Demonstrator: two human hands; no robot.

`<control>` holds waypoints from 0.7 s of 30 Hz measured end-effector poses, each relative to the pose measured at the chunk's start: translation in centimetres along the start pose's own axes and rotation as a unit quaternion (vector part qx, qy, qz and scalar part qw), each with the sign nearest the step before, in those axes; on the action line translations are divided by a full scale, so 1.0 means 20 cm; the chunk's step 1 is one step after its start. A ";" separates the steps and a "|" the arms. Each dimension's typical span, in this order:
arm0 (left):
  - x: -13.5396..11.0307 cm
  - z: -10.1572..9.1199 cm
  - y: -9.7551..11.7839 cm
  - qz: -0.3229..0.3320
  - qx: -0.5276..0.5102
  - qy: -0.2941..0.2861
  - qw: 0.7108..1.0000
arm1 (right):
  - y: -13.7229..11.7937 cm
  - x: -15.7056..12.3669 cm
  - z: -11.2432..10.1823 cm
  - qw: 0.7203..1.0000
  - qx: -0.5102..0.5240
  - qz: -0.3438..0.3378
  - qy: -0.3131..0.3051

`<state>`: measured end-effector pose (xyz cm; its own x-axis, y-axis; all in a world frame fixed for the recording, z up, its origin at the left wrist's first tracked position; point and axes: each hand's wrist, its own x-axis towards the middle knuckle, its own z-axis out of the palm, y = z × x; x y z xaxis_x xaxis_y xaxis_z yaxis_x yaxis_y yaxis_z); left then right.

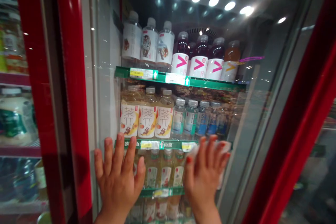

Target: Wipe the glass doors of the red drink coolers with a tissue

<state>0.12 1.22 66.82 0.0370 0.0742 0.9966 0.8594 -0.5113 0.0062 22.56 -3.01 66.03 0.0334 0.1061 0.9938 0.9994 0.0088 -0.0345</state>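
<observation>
My left hand [119,178] is raised before the glass door [273,119] of a drinks cooler, palm forward, fingers spread and holding nothing. My right hand [203,178] is up beside it, fingers stretched out and smeared by motion. Behind its fingers shows a pale, thin white patch [222,147], perhaps a tissue or cloth; I cannot tell whether the hand touches it. Through the glass stand tea bottles [147,119] with white labels, just above my left fingertips. Smaller blue-labelled bottles [202,119] are above my right hand. Whether either palm touches the glass is unclear.
A red door frame [296,147] slopes down the right side; another red post [69,94] stands left. Purple drink bottles [201,59] and clear bottles [149,42] fill the top shelf. Green shelf edges [210,84] carry price tags. More bottles [15,119] stand in a neighbouring cooler.
</observation>
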 end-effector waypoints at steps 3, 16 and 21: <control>-0.01 0.00 -0.01 0.008 0.000 -0.004 1.000 | -0.12 -0.21 -0.01 0.984 0.012 -0.170 -0.042; -0.08 0.01 -0.05 0.008 -0.005 -0.011 1.000 | -0.07 -0.36 0.03 0.996 0.020 -0.072 -0.044; -0.10 0.01 -0.04 -0.004 -0.001 -0.004 1.000 | 0.24 -0.55 -0.01 0.999 -0.022 0.021 -0.030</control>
<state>-0.57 1.62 64.85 0.0350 0.0856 0.9957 0.8581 -0.5132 0.0140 26.90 -4.32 54.94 0.0757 0.1655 0.9833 0.9967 -0.0403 -0.0700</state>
